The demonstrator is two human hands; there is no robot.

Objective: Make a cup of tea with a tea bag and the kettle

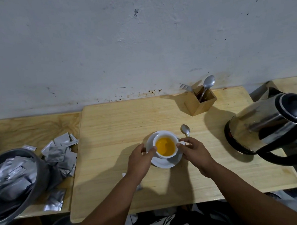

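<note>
On the wooden table [110,125], left hand [140,162] and right hand [194,150] clasp the cup [165,144], hiding its handle.

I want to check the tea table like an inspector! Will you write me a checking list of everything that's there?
Surface: pale wooden board, lying on a wooden bench.
Job's things: white cup full of amber tea on a white saucer; steel kettle at the right; teaspoon beside the saucer.
Clutter: silver sachets heaped at the left, more in a grey bin; wooden holder with a spoon and fork.
Hands: left hand and right hand touch the cup's sides; firm grip cannot be told.
Cables: nothing seen.
Surroundings: scuffed white wall behind.
</note>
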